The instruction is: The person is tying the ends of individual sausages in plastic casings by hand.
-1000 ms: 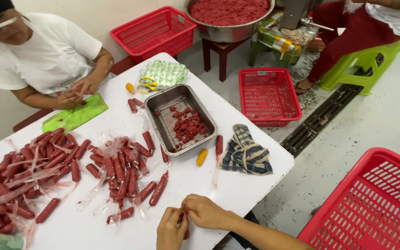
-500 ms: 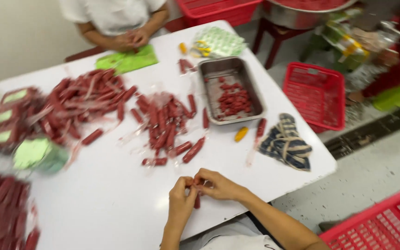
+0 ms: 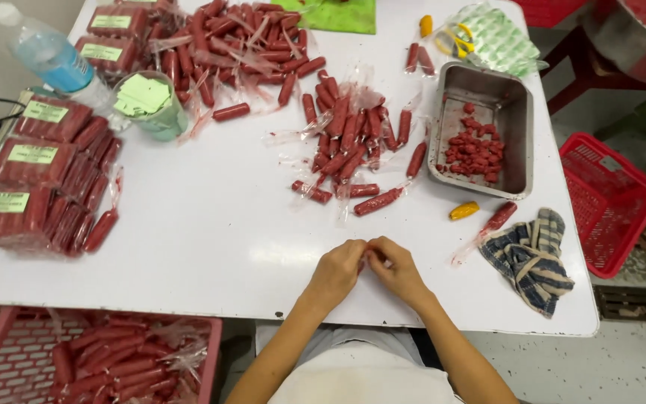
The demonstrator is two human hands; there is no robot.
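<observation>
Red wrapped sausages [image 3: 353,146] lie beyond both hands [image 3: 368,269], well apart

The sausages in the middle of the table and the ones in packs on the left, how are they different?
The loose sausages lie scattered singly, each in its own clear wrap with a twisted tail; the packed sausages sit side by side in flat bundles. The packed ones carry green labels; the loose ones have none. The loose ones point many ways; the packed ones are lined up. Both are red and lie on the white table.
</observation>
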